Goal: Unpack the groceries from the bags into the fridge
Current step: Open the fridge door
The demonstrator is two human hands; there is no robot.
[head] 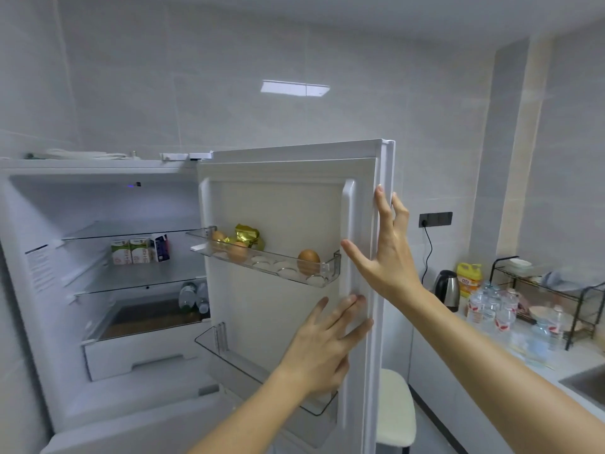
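Note:
The white fridge point(29, 204) stands open, its door point(294, 198) swung out toward me. My right hand point(383, 253) holds the door's outer edge, fingers wrapped round it. My left hand point(324, 345) lies flat against the door's inner side, fingers spread. The upper door rack point(327, 267) carries three brown eggs point(308, 261) and a gold foil packet point(247, 235). Inside, small cartons point(139, 251) stand on the middle glass shelf, and bottles point(193, 298) lie on the shelf below. No bags are in view.
A lower door rack point(229, 352) sits under my left arm. A white stool point(396, 411) stands behind the door. The counter at right holds a kettle point(447, 288), a yellow jug point(468, 275), water bottles point(491, 306), a black wire rack point(556, 290) and a sink corner point(589, 385).

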